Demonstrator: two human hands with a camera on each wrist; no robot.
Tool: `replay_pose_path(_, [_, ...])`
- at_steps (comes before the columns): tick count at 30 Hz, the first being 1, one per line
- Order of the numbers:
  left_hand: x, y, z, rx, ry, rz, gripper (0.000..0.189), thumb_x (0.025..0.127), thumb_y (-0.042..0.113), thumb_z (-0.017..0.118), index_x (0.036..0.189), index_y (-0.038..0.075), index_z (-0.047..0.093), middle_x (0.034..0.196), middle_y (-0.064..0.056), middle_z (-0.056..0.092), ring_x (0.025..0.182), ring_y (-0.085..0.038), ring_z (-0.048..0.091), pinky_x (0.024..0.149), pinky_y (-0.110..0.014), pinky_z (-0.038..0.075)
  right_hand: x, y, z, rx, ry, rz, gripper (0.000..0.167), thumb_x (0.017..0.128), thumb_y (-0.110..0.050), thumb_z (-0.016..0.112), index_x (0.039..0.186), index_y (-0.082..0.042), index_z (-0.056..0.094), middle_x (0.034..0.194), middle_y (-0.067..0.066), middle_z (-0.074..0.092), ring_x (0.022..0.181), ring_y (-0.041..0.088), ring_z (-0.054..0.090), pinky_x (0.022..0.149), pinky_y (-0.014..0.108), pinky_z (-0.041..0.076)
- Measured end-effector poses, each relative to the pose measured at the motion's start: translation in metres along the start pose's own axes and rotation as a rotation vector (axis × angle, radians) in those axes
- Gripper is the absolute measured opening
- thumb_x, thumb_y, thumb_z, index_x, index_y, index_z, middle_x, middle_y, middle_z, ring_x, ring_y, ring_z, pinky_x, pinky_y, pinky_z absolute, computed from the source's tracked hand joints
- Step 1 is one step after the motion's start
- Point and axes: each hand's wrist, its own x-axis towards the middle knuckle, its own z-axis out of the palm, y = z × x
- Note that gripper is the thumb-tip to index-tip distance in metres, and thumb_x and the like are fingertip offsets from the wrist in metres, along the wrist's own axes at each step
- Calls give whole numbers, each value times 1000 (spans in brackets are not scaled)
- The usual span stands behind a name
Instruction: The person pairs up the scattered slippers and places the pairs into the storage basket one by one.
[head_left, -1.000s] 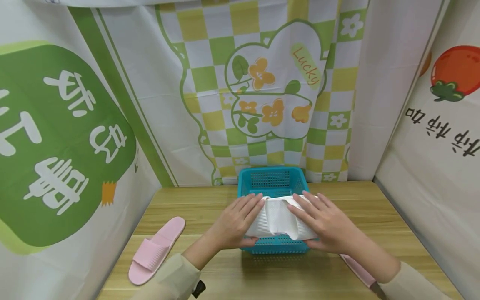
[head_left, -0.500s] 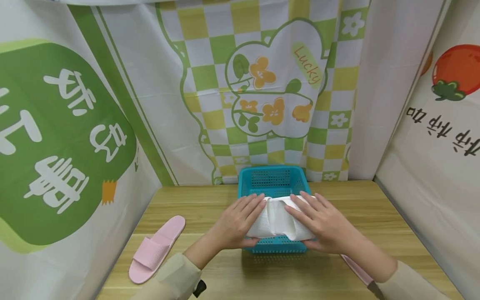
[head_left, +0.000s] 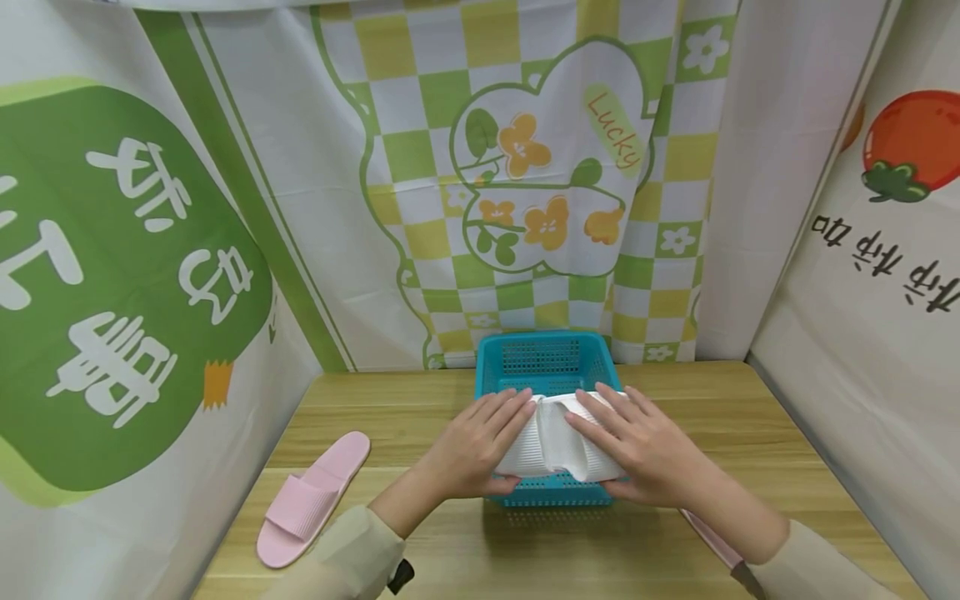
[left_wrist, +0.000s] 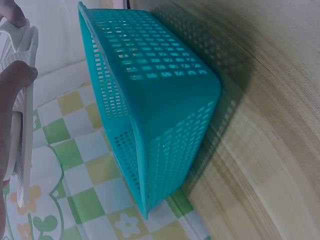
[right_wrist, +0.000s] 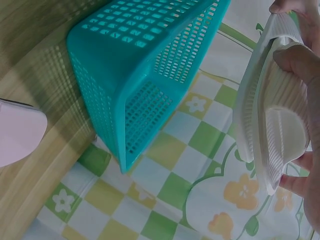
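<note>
A pair of white ribbed slippers is held between both hands above a teal basket. The right wrist view shows the two white slippers lying against each other. My left hand grips their left end, fingers over the top and thumb below. At the right end, my right hand grips them the same way. Seen from the left wrist, the slippers' edge stays apart from the perforated basket. Both palms are hidden from the head camera.
One pink slipper lies on the wooden table at the left. Another pink slipper is partly covered by the right forearm. Printed curtains hang behind the table and along both sides.
The hands have drawn slightly closer together on the white slippers, the right one shifting a little left. The basket and pink slippers have stayed in place.
</note>
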Motion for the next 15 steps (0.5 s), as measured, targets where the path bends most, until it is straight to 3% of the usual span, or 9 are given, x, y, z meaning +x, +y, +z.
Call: replay_pose_path(15, [2,2,1,-4,-18,0,106,65,60,75,142,-5,42,142,-20,47,126,-33,48,104,-43,40,2,-2,2,2,-13,1,113,52,-46,91,147,-9,41,143,20,46,124,44,47,89,60,46])
